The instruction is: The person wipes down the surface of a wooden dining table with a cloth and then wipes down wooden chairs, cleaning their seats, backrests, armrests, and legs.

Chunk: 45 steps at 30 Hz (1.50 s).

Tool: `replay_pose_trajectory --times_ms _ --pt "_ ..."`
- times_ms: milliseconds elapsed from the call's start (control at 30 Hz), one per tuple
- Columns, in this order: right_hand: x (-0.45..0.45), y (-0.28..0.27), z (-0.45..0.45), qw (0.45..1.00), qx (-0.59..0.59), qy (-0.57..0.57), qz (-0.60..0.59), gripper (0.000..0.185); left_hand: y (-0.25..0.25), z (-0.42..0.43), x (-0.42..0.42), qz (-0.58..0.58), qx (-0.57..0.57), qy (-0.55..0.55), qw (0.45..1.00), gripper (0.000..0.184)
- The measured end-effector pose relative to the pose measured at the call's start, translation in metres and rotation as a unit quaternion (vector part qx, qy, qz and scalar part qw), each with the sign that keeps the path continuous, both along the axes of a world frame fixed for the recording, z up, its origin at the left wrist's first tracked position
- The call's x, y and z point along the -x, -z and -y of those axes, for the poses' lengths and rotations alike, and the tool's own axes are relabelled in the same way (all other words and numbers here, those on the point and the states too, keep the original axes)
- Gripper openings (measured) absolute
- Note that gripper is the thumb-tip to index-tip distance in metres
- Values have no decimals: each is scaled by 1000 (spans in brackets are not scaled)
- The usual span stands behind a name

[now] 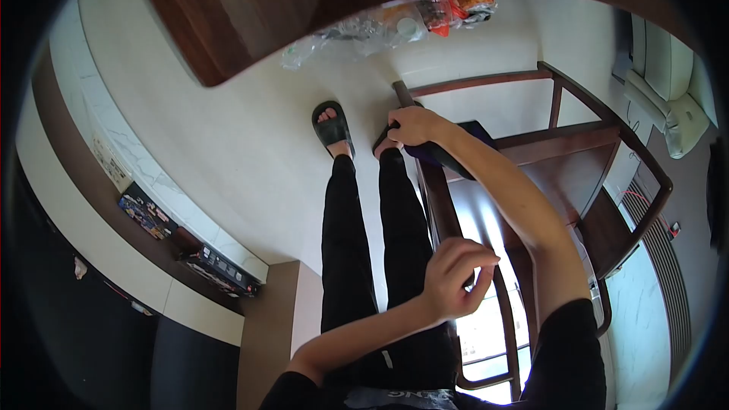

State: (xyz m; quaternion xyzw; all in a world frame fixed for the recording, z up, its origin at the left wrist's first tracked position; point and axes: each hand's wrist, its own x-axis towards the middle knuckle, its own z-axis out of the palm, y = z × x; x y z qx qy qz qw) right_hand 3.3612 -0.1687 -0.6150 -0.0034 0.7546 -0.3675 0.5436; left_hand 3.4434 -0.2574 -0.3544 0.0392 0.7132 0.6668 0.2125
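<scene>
My right hand [414,125] reaches forward with its fingers closed round the near wooden post of a dark brown chair [558,137], just above my right foot. A dark, purplish-black thing [463,144] lies under that forearm against the chair frame; its kind is unclear. Bent in front of my body is my left hand [456,281], its fingers curled and the tips drawn to the thumb. Whatever may be between those fingertips is too small or hidden to make out. Below it show my black trousers and the chair's lower rails.
A dark wooden table [250,15] crosses the top, with clear plastic bags and bottles [380,30] on the floor behind its edge. To the left runs a cabinet with boxes [148,212] on a ledge. A pale padded seat [668,83] stands at the right.
</scene>
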Motion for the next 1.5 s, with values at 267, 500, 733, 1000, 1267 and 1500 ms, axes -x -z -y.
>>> replay_pose_trajectory --times_ms 267,500,733,1000,1267,1500 --pt "4 72 -5 987 -134 -74 53 50 2 2 -3 -24 43 -6 999 23" --pt "22 -103 -58 996 -23 -57 63 52 -4 3 -1 -49 101 25 993 22" --pt "-87 -117 -180 929 -303 16 -213 31 -2 10 -10 -102 135 79 982 21" --pt "-114 -90 -356 770 -561 215 -215 32 1 12 -13 -80 158 78 981 18" --pt "-88 -106 -190 902 -360 188 -148 31 -4 12 -13 -53 164 84 982 12" --pt "-40 -34 -22 956 -49 271 -103 35 -8 13 -11 -45 200 114 972 11"
